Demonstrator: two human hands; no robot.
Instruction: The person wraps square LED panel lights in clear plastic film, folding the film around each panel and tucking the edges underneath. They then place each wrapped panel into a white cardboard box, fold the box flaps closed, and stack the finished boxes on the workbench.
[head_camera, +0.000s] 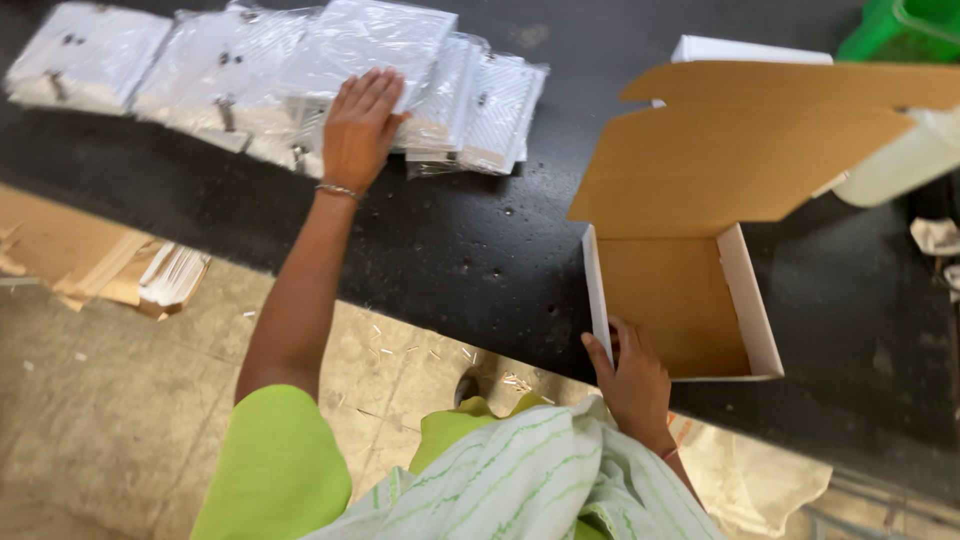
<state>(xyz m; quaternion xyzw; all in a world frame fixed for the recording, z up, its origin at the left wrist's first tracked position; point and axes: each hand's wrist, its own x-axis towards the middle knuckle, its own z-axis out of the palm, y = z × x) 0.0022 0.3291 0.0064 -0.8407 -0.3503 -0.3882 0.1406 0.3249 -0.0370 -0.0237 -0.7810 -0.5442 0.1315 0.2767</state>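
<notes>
On the black worktop: my left hand (360, 125), fingers flat and spread, presses the top plastic-wrapped white panel (375, 40) of the row at 11 o'clock; none lifted. My right hand (632, 385) grips the near-left corner of the open cardboard box (680, 300), empty inside, at 3 o'clock. Bare counter lies between; the near edge drops to the floor.

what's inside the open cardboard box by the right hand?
The open box shows only its bare brown floor; nothing visible lies in it. The right hand grips its near-left corner and hides that bit of the floor. The left hand rests on the plastic-wrapped white packs.
</notes>
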